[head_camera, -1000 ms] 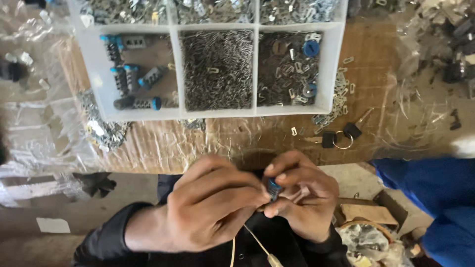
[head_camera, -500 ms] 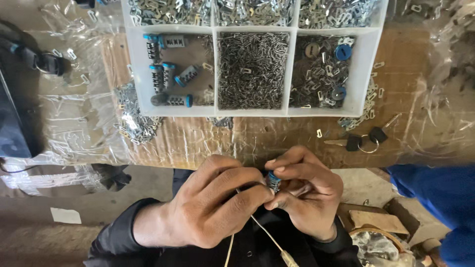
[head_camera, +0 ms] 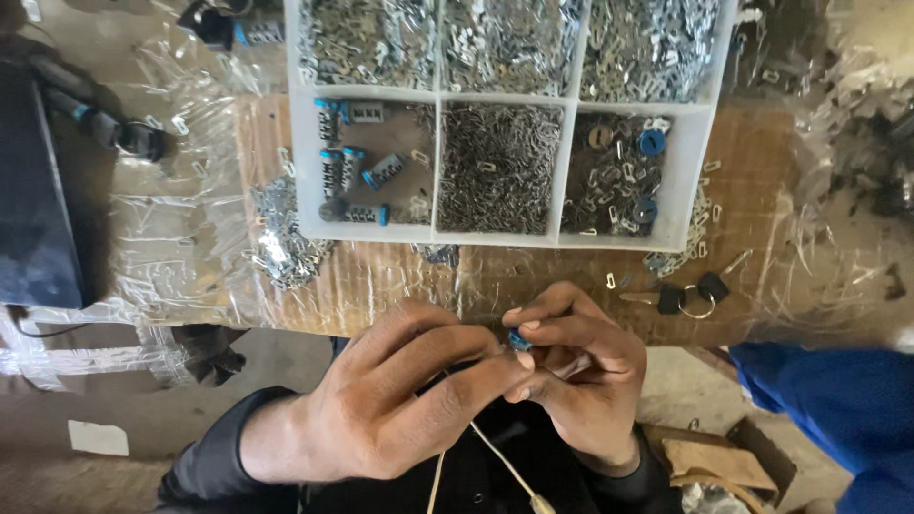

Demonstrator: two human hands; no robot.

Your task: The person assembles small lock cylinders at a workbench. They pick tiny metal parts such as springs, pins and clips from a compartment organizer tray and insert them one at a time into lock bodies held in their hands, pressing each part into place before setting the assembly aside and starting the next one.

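Both hands, left hand [head_camera: 381, 409] and right hand [head_camera: 581, 371], pinched shut on small blue part [head_camera: 519, 339] below compartment tray [head_camera: 305, 162]; advisable: firm fingertip grip, part square, close over wooden bench [head_camera: 762, 200].

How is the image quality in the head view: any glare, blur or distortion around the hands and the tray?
Head view: soft, even daylight with no hard shadows; the plastic sheet shows pale glare and wrinkles; the tray bows slightly toward the edges from a wide lens; the left hand and right hand are fairly sharp, but the small blue part between them is too small to make out.
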